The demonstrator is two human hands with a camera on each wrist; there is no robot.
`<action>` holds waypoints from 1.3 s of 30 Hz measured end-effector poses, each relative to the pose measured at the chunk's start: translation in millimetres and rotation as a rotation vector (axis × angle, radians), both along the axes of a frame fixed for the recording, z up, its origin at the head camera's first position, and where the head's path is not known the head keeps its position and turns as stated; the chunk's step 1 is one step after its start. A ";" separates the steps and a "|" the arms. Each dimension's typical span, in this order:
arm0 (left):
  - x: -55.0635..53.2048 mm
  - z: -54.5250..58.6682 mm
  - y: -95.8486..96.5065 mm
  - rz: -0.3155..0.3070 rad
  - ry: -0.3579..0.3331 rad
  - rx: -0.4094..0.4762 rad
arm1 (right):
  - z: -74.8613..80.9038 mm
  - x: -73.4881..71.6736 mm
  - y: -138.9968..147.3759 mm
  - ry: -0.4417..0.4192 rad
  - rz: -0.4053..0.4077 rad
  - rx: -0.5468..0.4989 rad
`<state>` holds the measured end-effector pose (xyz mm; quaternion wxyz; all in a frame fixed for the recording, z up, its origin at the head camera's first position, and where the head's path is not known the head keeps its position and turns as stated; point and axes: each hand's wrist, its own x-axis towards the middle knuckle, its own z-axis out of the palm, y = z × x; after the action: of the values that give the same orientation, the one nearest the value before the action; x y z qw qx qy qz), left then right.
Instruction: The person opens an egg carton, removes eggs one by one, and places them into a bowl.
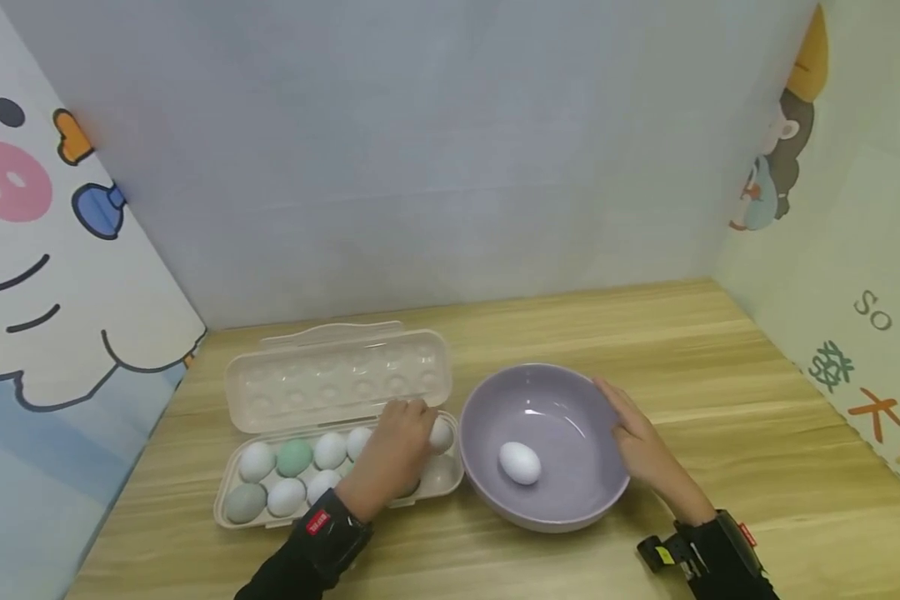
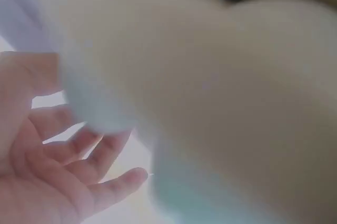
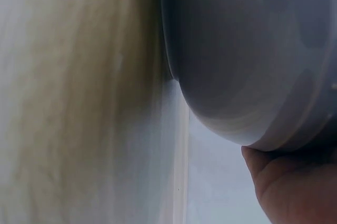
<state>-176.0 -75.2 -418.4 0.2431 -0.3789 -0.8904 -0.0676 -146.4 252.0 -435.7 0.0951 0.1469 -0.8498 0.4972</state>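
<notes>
My left hand reaches down over the right part of the egg carton, its fingers bent at an egg mostly hidden beneath them. In the left wrist view the fingers lie against a pale, blurred egg. White, green and greyish eggs fill the carton's left cups, among them a green egg. My right hand holds the right rim of a purple bowl; in the right wrist view, a digit touches its outer wall. One white egg lies inside the bowl.
The carton's open lid lies back behind the eggs. Right beside the carton stands the bowl, on a wood-grain table. A pale wall panel rises behind, with printed panels at left and right.
</notes>
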 end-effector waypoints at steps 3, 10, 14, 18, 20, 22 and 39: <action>3.2 11.0 -1.2 0.022 -0.008 0.101 | 0.6 -0.9 -0.3 -0.004 0.000 0.001; 9.6 37.1 5.4 -0.028 0.036 0.257 | 2.1 -0.7 1.7 -0.003 -0.009 0.001; 9.9 44.6 14.8 -0.107 0.068 0.314 | 2.1 -0.4 2.4 -0.013 -0.008 0.000; 11.0 46.6 26.9 -0.164 0.087 0.351 | 1.5 -0.1 2.1 -0.015 -0.007 -0.008; 12.0 45.5 32.7 -0.180 0.073 0.354 | 1.2 0.1 1.7 -0.011 -0.005 -0.017; 12.5 43.1 37.5 -0.193 0.044 0.354 | 0.9 0.5 1.4 -0.012 -0.002 -0.023; 11.9 20.6 57.0 -0.083 0.026 0.095 | -3.2 -1.6 1.1 -0.023 0.000 -0.023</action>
<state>-164.0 -18.1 -397.8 0.2692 -0.4044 -0.8665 -0.1150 -148.0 253.2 -438.9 0.0868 0.1402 -0.8452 0.5084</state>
